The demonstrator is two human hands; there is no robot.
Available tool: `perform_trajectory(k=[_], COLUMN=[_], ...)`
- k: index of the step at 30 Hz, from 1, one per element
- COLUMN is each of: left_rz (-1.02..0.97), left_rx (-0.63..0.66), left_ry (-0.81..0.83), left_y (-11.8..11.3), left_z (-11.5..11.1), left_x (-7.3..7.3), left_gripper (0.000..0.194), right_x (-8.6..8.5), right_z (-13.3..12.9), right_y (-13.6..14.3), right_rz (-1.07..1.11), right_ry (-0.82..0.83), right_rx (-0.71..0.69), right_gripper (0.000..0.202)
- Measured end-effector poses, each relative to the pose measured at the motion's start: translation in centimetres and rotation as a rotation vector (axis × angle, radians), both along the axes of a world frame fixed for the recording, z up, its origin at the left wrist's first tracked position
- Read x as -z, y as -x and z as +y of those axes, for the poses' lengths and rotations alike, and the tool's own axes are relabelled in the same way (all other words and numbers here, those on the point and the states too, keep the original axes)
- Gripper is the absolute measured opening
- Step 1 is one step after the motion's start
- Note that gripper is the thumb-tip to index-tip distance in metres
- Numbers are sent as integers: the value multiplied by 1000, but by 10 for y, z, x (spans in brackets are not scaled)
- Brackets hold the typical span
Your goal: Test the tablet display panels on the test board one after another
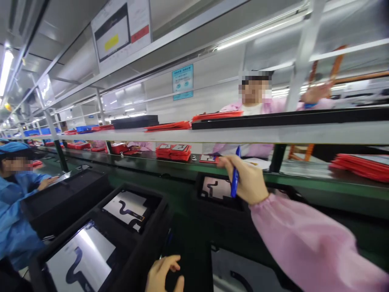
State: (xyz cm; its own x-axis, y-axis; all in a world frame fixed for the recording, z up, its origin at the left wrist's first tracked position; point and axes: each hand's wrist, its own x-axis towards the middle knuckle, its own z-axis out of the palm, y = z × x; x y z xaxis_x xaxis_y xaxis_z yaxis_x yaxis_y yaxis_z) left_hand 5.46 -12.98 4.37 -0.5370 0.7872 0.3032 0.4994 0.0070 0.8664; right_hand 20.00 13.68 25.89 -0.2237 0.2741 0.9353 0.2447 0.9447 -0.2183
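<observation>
My right hand (247, 178) is raised at centre right, its fingers closed around a blue pen (235, 174) held upright. Behind and below it lies a black foam tray (199, 198) with a screen panel (217, 187) in it, a dark flex cable across the panel. At the bottom edge my left hand (164, 273) shows in part, fingers apart and slightly curled, with nothing visible in them. To its left is a black foam tray (121, 251) holding two panels, a larger panel (82, 259) and a smaller one (124, 209). Another panel (246, 271) lies at the bottom right.
A white shelf (231, 136) crosses ahead, bearing red sleeves (168, 126) and a long black tray (288, 118). Red stacks (173, 152) stand beneath it. A co-worker in pink (226, 107) is across the line; another in blue (15, 215) sits left, beside a black box (65, 198).
</observation>
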Motion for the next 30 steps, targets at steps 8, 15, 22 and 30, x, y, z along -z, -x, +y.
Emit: perform_trajectory(k=[8, 15, 22, 30], left_rz=[-135, -159, -242, -667], left_rx=[-48, -16, 42, 81], left_ry=[58, 58, 45, 93], left_y=[42, 41, 44, 32], left_z=[76, 74, 77, 69], left_x=[64, 60, 47, 23], left_gripper=[28, 22, 29, 29], right_x=[-92, -90, -81, 14], right_z=[118, 125, 53, -87], right_y=[-81, -108, -139, -195], right_rz=[-61, -156, -407, -489], right_ry=[-441, -475, -522, -681], right_rx=[391, 500, 546, 402], right_gripper=[64, 43, 29, 19])
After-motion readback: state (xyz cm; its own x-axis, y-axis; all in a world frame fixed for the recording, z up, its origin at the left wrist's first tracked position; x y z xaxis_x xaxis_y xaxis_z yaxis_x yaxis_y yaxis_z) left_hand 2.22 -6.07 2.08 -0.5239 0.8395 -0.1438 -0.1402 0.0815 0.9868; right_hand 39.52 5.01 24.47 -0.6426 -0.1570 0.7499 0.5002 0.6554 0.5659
